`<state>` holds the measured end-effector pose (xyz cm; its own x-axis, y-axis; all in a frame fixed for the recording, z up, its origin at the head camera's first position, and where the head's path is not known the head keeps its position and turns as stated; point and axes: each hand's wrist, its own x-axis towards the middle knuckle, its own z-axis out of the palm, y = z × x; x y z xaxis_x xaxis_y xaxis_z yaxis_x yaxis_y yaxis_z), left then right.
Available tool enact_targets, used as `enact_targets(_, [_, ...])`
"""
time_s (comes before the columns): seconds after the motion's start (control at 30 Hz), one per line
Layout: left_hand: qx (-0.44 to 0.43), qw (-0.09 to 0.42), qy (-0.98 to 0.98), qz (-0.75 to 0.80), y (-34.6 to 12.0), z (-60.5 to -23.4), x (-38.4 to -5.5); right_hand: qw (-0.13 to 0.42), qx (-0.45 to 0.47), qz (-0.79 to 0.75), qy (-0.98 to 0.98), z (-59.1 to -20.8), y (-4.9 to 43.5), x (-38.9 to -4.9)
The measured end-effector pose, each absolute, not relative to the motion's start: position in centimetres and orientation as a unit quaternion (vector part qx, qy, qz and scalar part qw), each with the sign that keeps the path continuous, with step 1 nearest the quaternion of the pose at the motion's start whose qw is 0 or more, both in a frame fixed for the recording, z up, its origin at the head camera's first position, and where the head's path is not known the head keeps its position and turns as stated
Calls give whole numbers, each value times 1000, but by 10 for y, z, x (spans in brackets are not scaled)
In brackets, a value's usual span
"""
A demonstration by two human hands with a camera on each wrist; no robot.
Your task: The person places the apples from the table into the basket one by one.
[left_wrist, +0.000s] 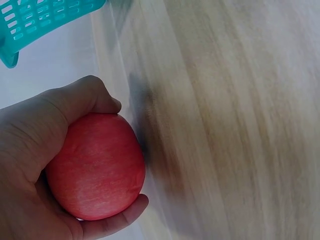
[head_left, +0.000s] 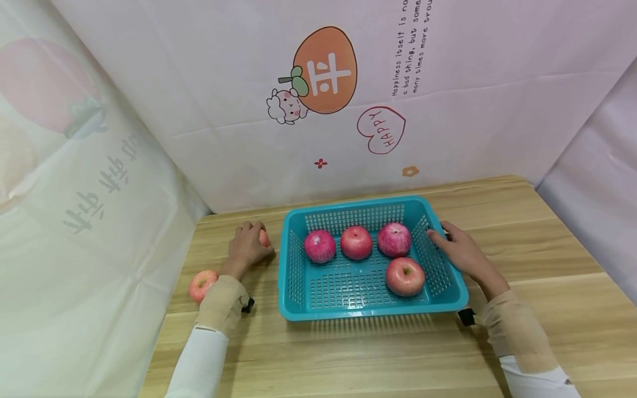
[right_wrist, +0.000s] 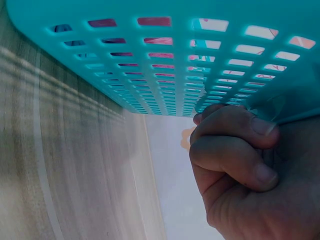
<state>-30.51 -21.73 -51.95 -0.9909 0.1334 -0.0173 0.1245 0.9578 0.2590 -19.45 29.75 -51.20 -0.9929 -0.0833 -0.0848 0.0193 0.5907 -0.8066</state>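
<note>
My left hand (head_left: 245, 246) grips a red apple (left_wrist: 97, 167) beside the basket's left side, thumb and fingers curved round it in the left wrist view. With my right hand (head_left: 460, 251) I hold the right rim of a turquoise plastic basket (head_left: 373, 314), the thumb inside and the other fingers curled outside. Several apples lie in the basket: a dark pink apple (head_left: 320, 246) at the left, a red apple (head_left: 356, 242) in the middle, a streaked pink apple (head_left: 394, 240) at the back right and a larger red apple (head_left: 405, 277) in front of it.
Another apple (head_left: 201, 285) lies on the wooden table (head_left: 348, 365) at the left, partly behind my left wrist. A printed white cloth (head_left: 224, 110) hangs along the table's back and left sides. The basket's mesh wall (right_wrist: 160, 65) fills the top of the right wrist view.
</note>
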Motion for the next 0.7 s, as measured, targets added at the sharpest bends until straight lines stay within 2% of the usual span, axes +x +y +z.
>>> enact_targets(0.7, [66,-7,990,128,-219,-504,-296,53,-23,-460,886,-513,298,-195])
